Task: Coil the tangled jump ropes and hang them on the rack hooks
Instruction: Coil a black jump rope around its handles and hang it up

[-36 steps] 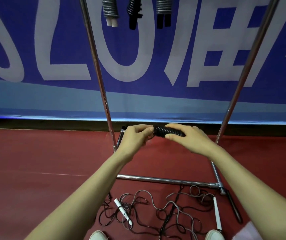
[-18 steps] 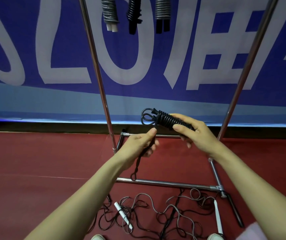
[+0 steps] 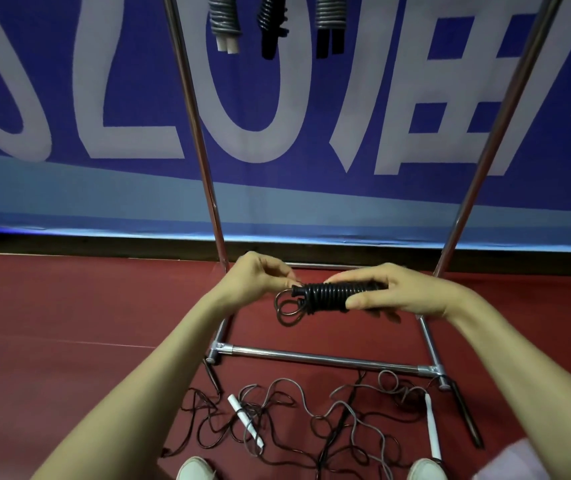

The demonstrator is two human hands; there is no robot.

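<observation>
- Holding a black jump rope (image 3: 332, 294) wound into a tight, ribbed bundle, the right hand (image 3: 412, 296) curls thumb and fingers round its right end, mid-frame above the floor.
- The left hand (image 3: 253, 282) pinches the bundle's left end, where a few loose black loops (image 3: 287, 310) dangle.
- A shiny chrome tube rack (image 3: 311, 356) stands behind the hands, its slanted uprights on either side of them.
- Three coiled ropes hang at the top edge: a grey coil with white handles (image 3: 223, 19), a black coil (image 3: 272, 19), and a grey coil with black handles (image 3: 329, 19).
- A tangle of thin dark and grey cords (image 3: 311, 410) sprawls on the dull red floor (image 3: 69, 323), with two white stick handles (image 3: 245, 419) among them.
- A blue banner with large white letters (image 3: 69, 81) fills the background.
</observation>
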